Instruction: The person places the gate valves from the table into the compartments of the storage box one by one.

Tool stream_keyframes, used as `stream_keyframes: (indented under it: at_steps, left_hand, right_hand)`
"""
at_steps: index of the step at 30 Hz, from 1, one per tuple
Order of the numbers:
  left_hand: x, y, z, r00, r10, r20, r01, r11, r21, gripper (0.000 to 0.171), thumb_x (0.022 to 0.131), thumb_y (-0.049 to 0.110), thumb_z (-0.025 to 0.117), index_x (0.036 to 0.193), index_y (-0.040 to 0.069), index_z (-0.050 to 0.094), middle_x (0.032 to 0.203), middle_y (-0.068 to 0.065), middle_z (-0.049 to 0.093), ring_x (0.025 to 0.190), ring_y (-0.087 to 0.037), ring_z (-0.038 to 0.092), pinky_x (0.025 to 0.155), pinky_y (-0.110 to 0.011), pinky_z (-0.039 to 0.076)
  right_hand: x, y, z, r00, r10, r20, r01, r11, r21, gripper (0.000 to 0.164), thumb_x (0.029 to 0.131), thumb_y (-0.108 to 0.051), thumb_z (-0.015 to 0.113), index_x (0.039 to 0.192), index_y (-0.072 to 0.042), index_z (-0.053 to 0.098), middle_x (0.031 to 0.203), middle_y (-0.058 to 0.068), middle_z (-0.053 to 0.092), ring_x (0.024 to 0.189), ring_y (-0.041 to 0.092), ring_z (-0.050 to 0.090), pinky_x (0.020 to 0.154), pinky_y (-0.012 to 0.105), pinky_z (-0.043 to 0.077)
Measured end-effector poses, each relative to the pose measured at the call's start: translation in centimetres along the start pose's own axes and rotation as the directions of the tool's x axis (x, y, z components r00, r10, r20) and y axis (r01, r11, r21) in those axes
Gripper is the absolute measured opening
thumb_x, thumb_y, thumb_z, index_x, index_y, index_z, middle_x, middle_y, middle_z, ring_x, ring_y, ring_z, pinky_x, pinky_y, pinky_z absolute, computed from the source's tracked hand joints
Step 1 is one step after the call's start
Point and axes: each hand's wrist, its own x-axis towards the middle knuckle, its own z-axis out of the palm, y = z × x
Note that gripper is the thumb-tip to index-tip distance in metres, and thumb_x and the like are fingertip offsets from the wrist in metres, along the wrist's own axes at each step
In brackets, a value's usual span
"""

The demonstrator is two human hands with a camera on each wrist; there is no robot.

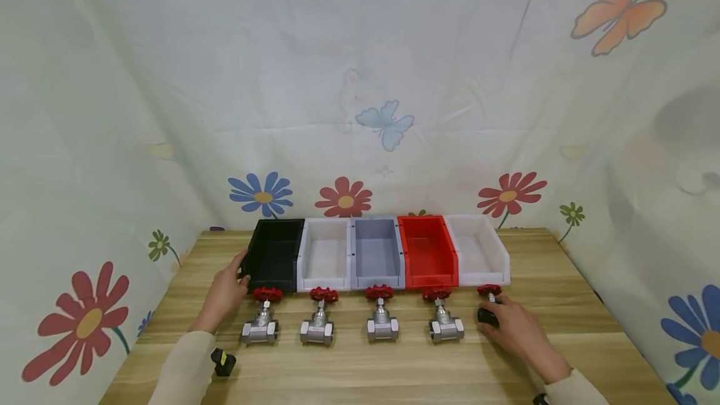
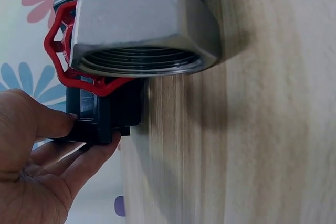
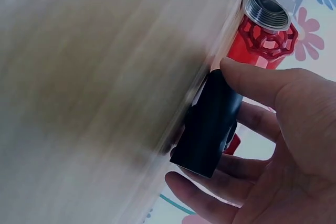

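My left hand (image 1: pixel 226 292) holds the near left corner of a black bin (image 1: pixel 274 287), its thumb at the rim and fingers along the outer side. Between the thumb and fingers of my right hand (image 1: pixel 514 325) is the black, block-like lower part (image 3: pixel 207 124) of a valve with a red handwheel (image 1: pixel 489 290); the hand hides some of it. In front of the bins stand several metal valves, each with a red handwheel on top. The leftmost valve (image 1: pixel 260 330) is near my left hand and looms large in the left wrist view. Another valve (image 1: pixel 446 328) stands left of my right hand.
Right of the black bin, a white bin (image 1: pixel 324 283), a grey bin (image 1: pixel 378 282), a red bin (image 1: pixel 430 280) and another white bin (image 1: pixel 484 278) stand side by side. Two more valves (image 1: pixel 317 331) (image 1: pixel 382 328) stand mid-row. A flowered curtain (image 1: pixel 388 161) hangs behind the wooden table (image 1: pixel 349 380).
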Motion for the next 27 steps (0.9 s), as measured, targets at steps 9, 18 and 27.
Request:
stream_keyframes:
  at_steps: [9, 18, 27]
  left_hand:
    - [-0.17, 0.09, -0.1, 1.0, -0.01, 0.006, 0.01, 1.0, -0.003, 0.064, 0.095, 0.0, 0.053, 0.153, -0.001, 0.026, 0.143, -0.038, 0.042, 0.114, -0.05, 0.06, 0.092, -0.057, 0.051]
    - [-0.18, 0.11, -0.1, 1.0, 0.007, 0.003, -0.007, 1.0, -0.008, 0.064, 0.094, 0.0, 0.054, 0.152, -0.001, 0.028, 0.141, -0.038, 0.044, 0.112, -0.05, 0.061, 0.091, -0.057, 0.052]
    - [-0.15, 0.1, -0.09, 1.0, -0.012, 0.008, 0.012, 1.0, -0.014, 0.064, 0.095, 0.0, 0.053, 0.153, 0.0, 0.026, 0.143, -0.038, 0.043, 0.114, -0.05, 0.059, 0.092, -0.057, 0.051]
  right_hand:
    - [0.33, -0.07, 0.05, 1.0, 0.015, 0.004, -0.015, 0.999, 0.04, 0.041, 0.076, -0.032, 0.083, 0.109, -0.012, 0.072, 0.103, 0.015, 0.064, 0.081, 0.028, 0.065, 0.064, 0.045, 0.051]
    - [0.18, 0.27, 0.28, 0.999, -0.025, -0.035, 0.027, 0.998, 0.051, 0.035, 0.073, -0.026, 0.084, 0.103, -0.013, 0.073, 0.099, 0.014, 0.065, 0.079, 0.027, 0.065, 0.065, 0.044, 0.052]
    - [0.01, 0.39, 0.06, 0.998, -0.042, -0.042, 0.044, 0.998, 0.05, 0.036, 0.072, -0.027, 0.086, 0.103, -0.014, 0.073, 0.098, 0.013, 0.064, 0.08, 0.025, 0.064, 0.064, 0.043, 0.052]
